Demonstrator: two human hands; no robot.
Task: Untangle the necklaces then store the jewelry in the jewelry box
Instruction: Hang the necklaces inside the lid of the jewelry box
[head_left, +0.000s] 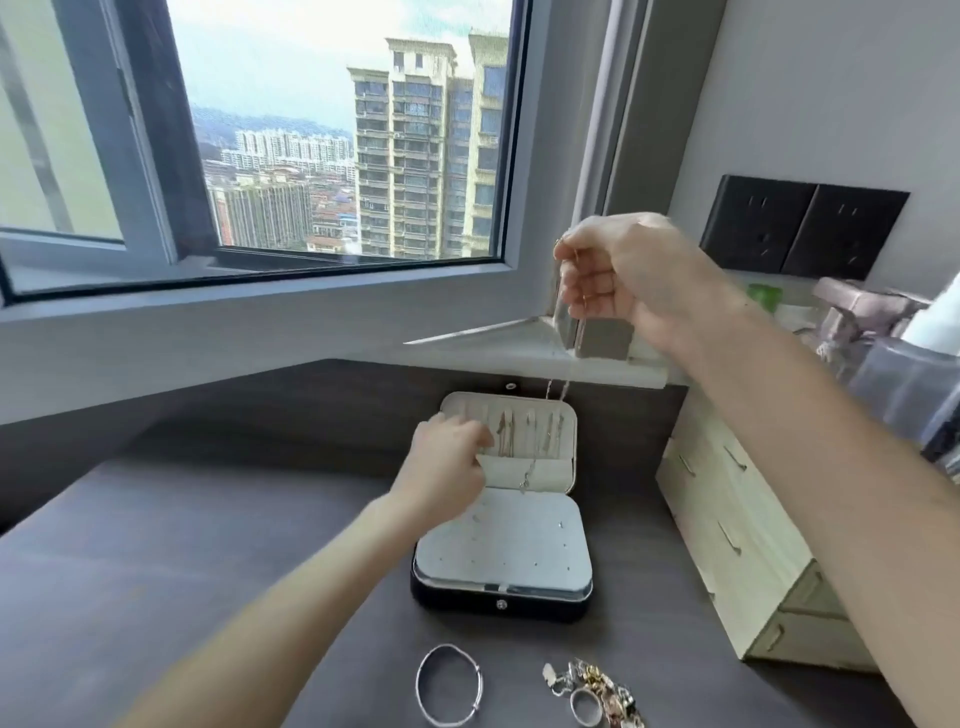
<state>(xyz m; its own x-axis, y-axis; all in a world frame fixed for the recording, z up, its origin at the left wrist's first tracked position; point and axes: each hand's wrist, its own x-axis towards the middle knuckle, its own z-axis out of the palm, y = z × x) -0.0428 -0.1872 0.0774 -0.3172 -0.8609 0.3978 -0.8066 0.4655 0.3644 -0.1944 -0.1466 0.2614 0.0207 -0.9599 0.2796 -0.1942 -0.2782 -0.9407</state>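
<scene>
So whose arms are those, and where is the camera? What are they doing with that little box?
Those are a person's own arms. The camera sits on their head, looking down, so you see what they see. The right hand pinches a thin chain necklace, held high so it dangles down to the open dark jewelry box with its pale lining. The left hand reaches to the box's raised lid. On the dark wooden table, nearer us, lie a silver bangle and a small heap of rings and trinkets.
</scene>
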